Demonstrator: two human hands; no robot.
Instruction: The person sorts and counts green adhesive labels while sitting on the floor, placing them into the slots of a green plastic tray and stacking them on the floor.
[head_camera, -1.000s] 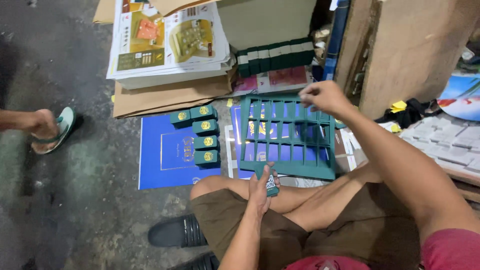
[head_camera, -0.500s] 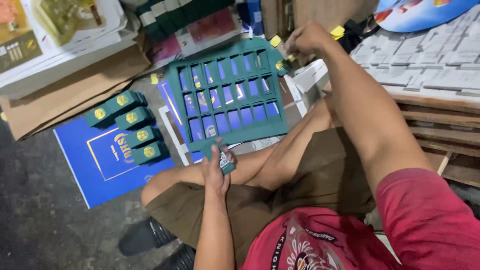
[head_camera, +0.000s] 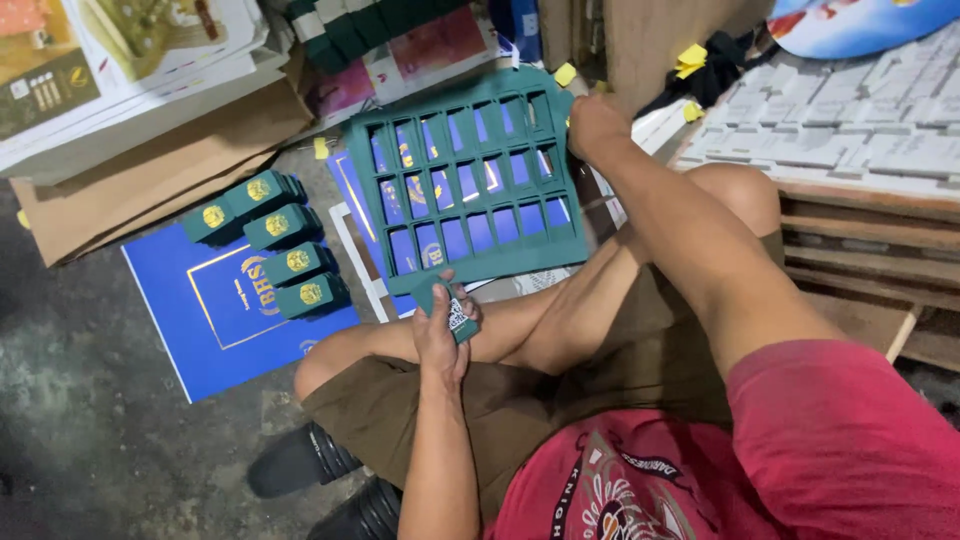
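Observation:
A green die-cut card sheet (head_camera: 470, 262) with a grid of rectangular holes lies on blue printed sheets in front of my knees. My right hand (head_camera: 594, 127) presses on its far right corner, fingers curled over the edge. My left hand (head_camera: 440, 330) rests near my left knee, closed around a small stack of green punched-out cards (head_camera: 453, 312). To the left, several stacks of small green cards with gold emblems (head_camera: 268, 240) sit on a blue printed sheet (head_camera: 215, 320).
Cardboard and printed paper stacks (head_camera: 120, 70) lie at upper left. A pile of green sheets (head_camera: 350, 30) sits at the top. Grey die-cut sheets (head_camera: 850, 120) rest on a wooden pallet (head_camera: 860, 250) at right. Concrete floor (head_camera: 80, 430) and my black shoes (head_camera: 300, 465) are at lower left.
The view has swung down and closer. My right hand slid from the sheet's top right corner down along its right edge. My left hand still grips the small card stack by my knee.

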